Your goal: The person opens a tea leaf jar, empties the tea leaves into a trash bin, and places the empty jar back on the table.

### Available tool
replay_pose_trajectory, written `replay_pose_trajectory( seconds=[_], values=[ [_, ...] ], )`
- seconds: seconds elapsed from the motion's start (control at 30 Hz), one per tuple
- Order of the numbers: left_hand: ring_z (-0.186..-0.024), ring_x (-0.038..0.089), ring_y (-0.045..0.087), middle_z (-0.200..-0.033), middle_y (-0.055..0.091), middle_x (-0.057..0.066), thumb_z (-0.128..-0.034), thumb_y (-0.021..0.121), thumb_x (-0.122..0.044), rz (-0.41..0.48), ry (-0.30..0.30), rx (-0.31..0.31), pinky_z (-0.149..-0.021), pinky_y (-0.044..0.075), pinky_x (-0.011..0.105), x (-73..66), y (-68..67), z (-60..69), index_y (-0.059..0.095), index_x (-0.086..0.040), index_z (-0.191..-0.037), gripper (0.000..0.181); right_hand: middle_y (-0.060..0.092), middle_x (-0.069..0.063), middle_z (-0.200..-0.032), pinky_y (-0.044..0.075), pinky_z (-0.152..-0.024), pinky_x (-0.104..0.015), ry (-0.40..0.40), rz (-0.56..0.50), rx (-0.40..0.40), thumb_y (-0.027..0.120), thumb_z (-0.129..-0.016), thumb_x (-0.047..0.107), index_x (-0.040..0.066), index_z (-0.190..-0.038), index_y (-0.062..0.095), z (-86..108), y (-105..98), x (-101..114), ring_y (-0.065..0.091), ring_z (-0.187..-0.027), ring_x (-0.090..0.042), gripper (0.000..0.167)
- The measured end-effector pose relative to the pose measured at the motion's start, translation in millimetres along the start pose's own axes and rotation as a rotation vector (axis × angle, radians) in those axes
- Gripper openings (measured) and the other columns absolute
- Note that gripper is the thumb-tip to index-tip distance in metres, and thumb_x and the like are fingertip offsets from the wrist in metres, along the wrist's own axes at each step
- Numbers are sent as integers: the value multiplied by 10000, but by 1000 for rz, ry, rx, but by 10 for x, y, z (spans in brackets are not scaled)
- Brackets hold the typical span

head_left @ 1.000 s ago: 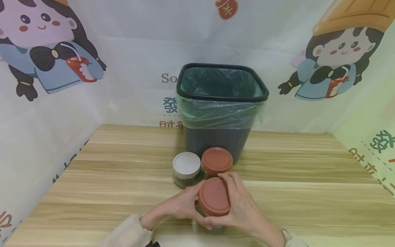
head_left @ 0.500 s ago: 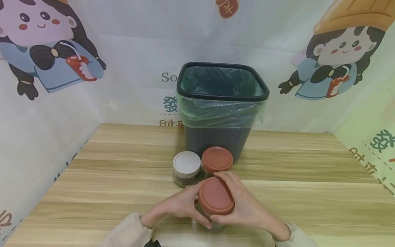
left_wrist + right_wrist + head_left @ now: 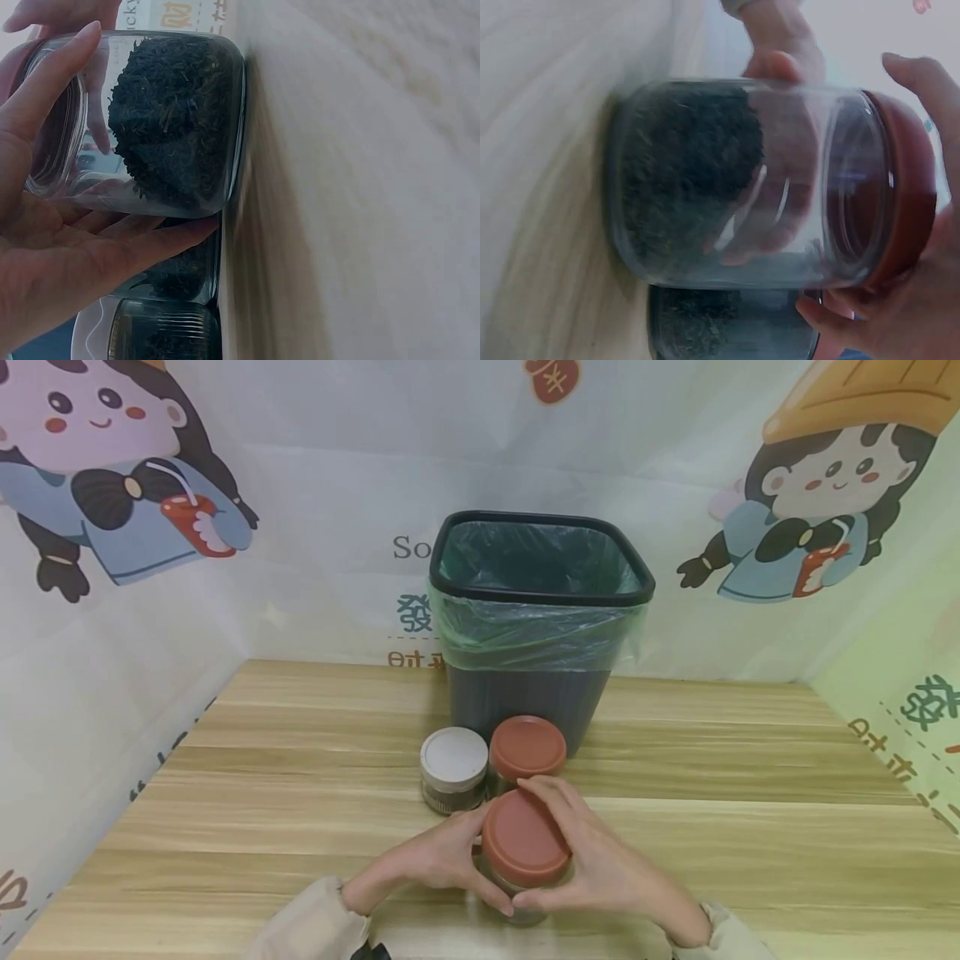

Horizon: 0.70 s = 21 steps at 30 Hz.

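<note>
A clear glass jar with a reddish-brown lid stands upright on the wooden table, part filled with dark dried leaves that look like tea. My left hand holds the jar's glass body from the left, its fingers spread along the side. On the right, my right hand curves round the lid, fingers over its far edge; in the right wrist view its thumb stands a little off the lid. Just behind are a second red-lidded jar and a smaller white-lidded jar with ribbed glass.
A dark bin with a black rim and a green plastic liner stands at the back, right behind the jars. Printed cloth with cartoon figures hangs round the back and sides of the wooden table.
My right hand has shifted slightly to the right and its thumb has moved outward, so more of the lid shows. The left hand and the jar have stayed in place.
</note>
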State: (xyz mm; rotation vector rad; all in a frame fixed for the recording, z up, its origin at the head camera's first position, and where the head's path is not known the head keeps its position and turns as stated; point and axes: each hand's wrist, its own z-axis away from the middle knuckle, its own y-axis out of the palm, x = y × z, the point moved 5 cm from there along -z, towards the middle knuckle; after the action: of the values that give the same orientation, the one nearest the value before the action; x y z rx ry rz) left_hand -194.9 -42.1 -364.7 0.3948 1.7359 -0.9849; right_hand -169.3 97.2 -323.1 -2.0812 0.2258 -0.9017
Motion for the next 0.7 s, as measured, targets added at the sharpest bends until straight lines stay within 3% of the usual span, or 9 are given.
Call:
replay_pose_trajectory(
  seconds=[0.2,0.37,0.5,0.7],
  values=[
    [-1179,134,424,-1303,426,24,-600,816,-88,17,-35,-8,-954,377,239,14,1,-7,286,-128,-1356,924,383,-57,-1209,480,-798,-365,60,169,-166,741,-497,624,61,-1294,341,5,24,33,472,-1028,-160,1055],
    [-1188,151,419,-1313,413,55,-615,812,-124,18,-14,3,-956,378,242,24,0,3,273,-119,-1364,923,427,-69,-1133,489,-759,-336,43,269,-239,678,-519,682,22,-1235,389,10,47,50,488,-961,-143,1016],
    [-1187,140,420,-1313,413,42,-624,810,-159,10,10,12,-957,383,253,27,-2,8,270,-127,-1364,916,422,-55,-1134,492,-748,-318,68,234,-227,692,-560,639,35,-1226,401,8,56,38,487,-953,-127,945],
    [-1188,140,417,-1314,417,36,-615,809,-101,33,-19,9,-967,369,245,22,0,6,272,-135,-1365,922,382,-12,-1206,488,-775,-328,139,81,-148,750,-611,502,90,-1268,375,9,53,10,481,-991,-116,862]
  ],
)
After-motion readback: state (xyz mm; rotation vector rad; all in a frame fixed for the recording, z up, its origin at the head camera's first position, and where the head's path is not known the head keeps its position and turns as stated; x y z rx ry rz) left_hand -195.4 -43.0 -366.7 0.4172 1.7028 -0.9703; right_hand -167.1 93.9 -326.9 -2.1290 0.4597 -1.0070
